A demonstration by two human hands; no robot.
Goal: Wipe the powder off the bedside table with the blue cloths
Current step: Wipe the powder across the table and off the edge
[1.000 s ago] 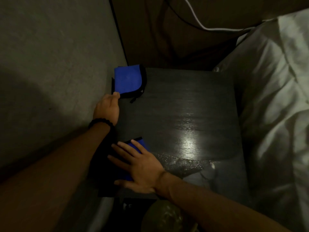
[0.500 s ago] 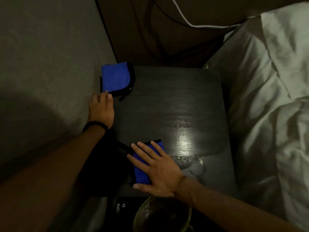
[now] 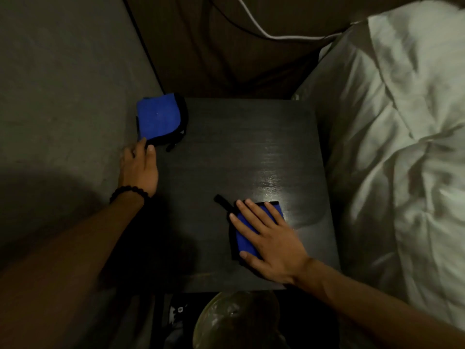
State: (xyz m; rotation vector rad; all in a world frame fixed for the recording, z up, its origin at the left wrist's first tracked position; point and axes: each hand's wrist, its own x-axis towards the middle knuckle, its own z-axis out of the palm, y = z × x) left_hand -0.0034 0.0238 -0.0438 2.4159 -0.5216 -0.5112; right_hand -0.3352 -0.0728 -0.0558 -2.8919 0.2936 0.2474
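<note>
Dark bedside table (image 3: 226, 147) with two blue cloths on it. One folded cloth (image 3: 159, 119) sits at the table's far left corner, against the wall. The left hand (image 3: 141, 167) lies along the table's left edge, fingertips touching that cloth's near edge, fingers loose and not grasping anything. The other cloth (image 3: 251, 227) is in the table's near right part, under the right hand (image 3: 271, 243), which presses it flat with straight, spread fingers. White bedding (image 3: 402, 147) sits right of the table.
</note>
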